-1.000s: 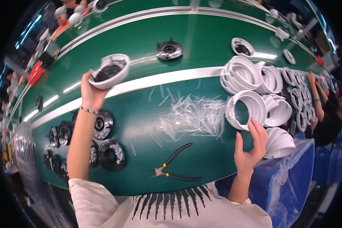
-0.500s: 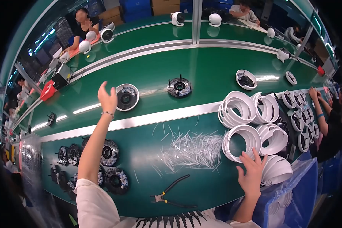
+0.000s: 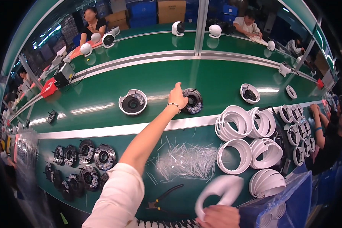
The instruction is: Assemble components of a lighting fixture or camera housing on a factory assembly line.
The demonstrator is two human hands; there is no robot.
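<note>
My left hand [image 3: 177,97] reaches forward over the green conveyor. It grips the left edge of a black round base [image 3: 193,101] with upright prongs; part of the fingers is hidden. Low in front of my body, my right hand [image 3: 221,217] is closed on a white plastic ring [image 3: 228,189], which is tilted and smeared by motion. More white rings [image 3: 235,155] are stacked just beyond it. Left of it, cutting pliers [image 3: 165,197] with black and yellow handles lie on the green table [image 3: 129,190].
Clear thin strips [image 3: 186,161] lie heaped mid-table. Several black round bases [image 3: 105,156] stand at the left. On the conveyor sit white shells with black inserts [image 3: 133,102]. A plastic-lined blue bin [image 3: 292,201] is at the lower right. A co-worker's arm [image 3: 320,125] is at the right.
My left hand has moved right from beside the white shell to the black round base and taken hold of it. My right hand has drawn back from the stacks with a white ring.
</note>
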